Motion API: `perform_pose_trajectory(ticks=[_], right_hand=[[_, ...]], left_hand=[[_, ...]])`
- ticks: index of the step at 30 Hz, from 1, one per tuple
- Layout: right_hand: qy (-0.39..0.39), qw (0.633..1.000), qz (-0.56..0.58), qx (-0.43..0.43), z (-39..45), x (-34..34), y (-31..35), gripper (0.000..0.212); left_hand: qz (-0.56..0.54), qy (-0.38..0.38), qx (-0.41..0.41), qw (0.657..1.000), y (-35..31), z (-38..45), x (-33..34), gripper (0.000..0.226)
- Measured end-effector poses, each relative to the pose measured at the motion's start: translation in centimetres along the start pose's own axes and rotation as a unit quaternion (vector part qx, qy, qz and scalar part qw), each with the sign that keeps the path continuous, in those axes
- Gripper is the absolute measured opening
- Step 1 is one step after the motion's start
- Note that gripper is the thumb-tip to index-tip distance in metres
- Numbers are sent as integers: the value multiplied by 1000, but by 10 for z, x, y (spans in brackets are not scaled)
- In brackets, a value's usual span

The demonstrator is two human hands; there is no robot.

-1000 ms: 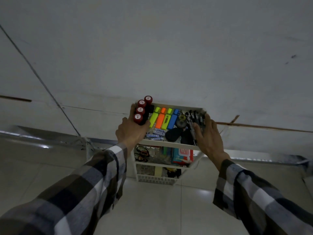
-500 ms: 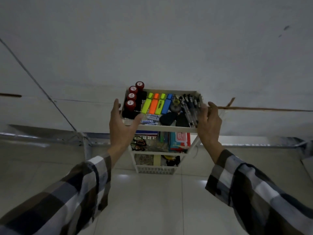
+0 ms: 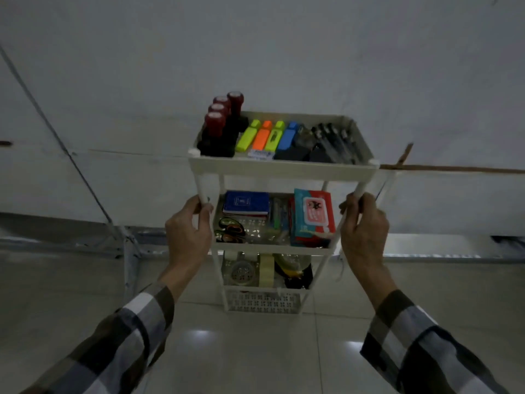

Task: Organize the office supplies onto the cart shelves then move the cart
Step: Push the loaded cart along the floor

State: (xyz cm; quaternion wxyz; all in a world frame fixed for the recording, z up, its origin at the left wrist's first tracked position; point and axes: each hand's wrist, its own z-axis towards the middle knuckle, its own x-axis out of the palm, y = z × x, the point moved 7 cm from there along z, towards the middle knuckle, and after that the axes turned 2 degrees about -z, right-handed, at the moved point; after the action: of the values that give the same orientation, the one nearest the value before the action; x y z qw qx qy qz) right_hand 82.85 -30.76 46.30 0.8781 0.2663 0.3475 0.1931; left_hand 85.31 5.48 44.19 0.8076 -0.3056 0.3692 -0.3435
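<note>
A white three-shelf cart point(image 3: 281, 167) stands on the tiled floor close to a wall. My left hand point(image 3: 187, 233) grips its front left post below the top shelf. My right hand point(image 3: 365, 230) grips the front right post at the same height. The top shelf holds red-capped stamps point(image 3: 218, 123), several highlighters point(image 3: 267, 136) and black pens point(image 3: 335, 143). On the middle shelf lie a blue booklet point(image 3: 246, 203), scissors point(image 3: 230, 230) and a red wipes pack point(image 3: 312, 220). Tape rolls point(image 3: 267, 270) and dark items fill the bottom shelf.
A pale wall point(image 3: 284, 52) rises right behind the cart, with a metal rail point(image 3: 426, 245) along its base. A thin cable point(image 3: 71, 155) runs diagonally down the wall at left. Glossy floor tiles point(image 3: 255, 351) spread in front of me.
Both hands have left the top shelf's rim and dropped to the front posts, which they now grip. The view has come closer and lower, showing all three shelves.
</note>
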Motion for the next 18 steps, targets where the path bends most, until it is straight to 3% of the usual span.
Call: perform_pose_trajectory(ticks=[5, 10, 14, 18], right_hand=[[-93, 994, 10, -62, -2, 12, -10, 40], [-158, 982, 56, -86, -15, 31, -31, 44], [-142, 985, 69, -63, -36, 51, -52, 36], [-44, 995, 80, -38, -81, 69, -83, 36]], left_hand=[[-8, -61, 107, 992, 8, -2, 2, 25], [-63, -114, 135, 982, 35, -12, 23, 24], [-70, -152, 109, 980, 57, -27, 43, 34], [-55, -140, 56, 987, 91, -75, 62, 38]])
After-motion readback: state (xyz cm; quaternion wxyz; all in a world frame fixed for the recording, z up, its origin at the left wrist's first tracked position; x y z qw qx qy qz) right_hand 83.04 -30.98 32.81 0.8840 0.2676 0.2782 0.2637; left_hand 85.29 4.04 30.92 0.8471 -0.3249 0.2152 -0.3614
